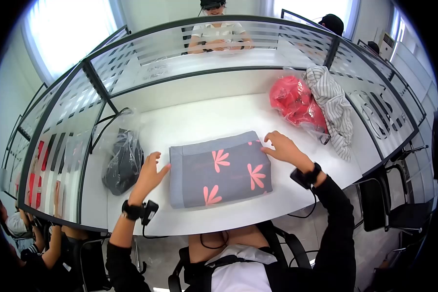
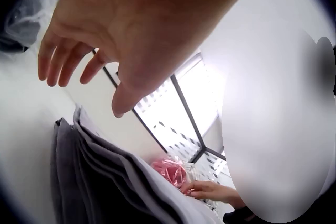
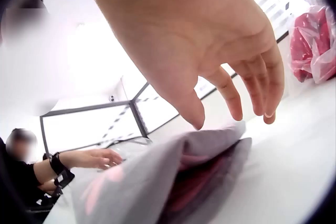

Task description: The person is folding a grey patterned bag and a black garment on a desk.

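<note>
A folded grey cloth with pink leaf shapes (image 1: pixel 221 170) lies flat on the white table (image 1: pixel 155 219). Beside its left edge is my left hand (image 1: pixel 149 177), fingers loosely spread and holding nothing. My right hand (image 1: pixel 283 148) is at the upper right corner, its thumb close to the cloth; the head view does not settle whether they touch. In the left wrist view the left hand (image 2: pixel 126 29) hangs above the cloth's stacked layers (image 2: pixel 105 166). In the right wrist view the right hand (image 3: pixel 210 45), fingers bent slightly downward, is over the folded end (image 3: pixel 157 176).
A clear bag with dark contents (image 1: pixel 124 163) stands at the left. At the back right are a bag with red contents (image 1: pixel 297 102) and a striped cloth (image 1: pixel 330 107). A slatted clear partition (image 1: pixel 155 58) borders the table; a person (image 1: pixel 219 34) sits behind it.
</note>
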The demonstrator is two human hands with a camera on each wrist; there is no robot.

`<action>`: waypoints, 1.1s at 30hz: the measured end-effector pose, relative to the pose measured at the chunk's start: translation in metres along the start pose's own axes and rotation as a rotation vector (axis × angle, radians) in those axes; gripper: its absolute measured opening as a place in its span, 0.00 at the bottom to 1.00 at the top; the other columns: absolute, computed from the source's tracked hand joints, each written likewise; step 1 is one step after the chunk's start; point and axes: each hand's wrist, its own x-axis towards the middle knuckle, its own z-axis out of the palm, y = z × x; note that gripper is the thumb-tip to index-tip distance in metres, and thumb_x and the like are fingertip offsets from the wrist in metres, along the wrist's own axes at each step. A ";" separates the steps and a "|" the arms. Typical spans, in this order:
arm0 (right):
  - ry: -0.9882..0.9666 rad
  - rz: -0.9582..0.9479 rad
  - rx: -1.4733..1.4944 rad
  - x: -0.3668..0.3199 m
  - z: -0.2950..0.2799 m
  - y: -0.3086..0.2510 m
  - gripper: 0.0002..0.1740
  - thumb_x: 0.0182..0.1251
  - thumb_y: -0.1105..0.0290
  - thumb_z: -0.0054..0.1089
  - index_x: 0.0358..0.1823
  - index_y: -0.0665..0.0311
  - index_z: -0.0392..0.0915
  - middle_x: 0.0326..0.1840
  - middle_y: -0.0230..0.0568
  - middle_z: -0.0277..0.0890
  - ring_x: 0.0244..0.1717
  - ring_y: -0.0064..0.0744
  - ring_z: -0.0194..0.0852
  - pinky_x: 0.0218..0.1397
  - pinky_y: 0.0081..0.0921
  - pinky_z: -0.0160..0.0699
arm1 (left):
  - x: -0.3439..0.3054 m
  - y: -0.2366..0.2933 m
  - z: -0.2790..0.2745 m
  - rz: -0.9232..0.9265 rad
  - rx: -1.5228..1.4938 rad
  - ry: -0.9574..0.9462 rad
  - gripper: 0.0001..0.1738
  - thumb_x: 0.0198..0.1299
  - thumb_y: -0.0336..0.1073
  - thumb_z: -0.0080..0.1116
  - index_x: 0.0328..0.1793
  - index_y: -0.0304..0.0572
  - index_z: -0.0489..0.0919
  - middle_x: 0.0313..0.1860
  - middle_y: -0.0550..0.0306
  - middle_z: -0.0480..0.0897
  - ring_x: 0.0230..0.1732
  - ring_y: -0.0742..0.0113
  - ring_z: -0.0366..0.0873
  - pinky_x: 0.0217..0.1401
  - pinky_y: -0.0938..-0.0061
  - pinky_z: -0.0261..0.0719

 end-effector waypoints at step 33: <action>-0.159 -0.510 -0.288 -0.115 0.023 -0.087 0.59 0.41 0.29 0.55 0.60 0.78 0.60 0.66 0.68 0.50 0.69 0.64 0.44 0.69 0.53 0.45 | -0.162 0.086 0.044 0.534 0.667 -0.265 0.50 0.36 0.48 0.68 0.69 0.45 0.59 0.68 0.31 0.56 0.69 0.40 0.54 0.67 0.41 0.50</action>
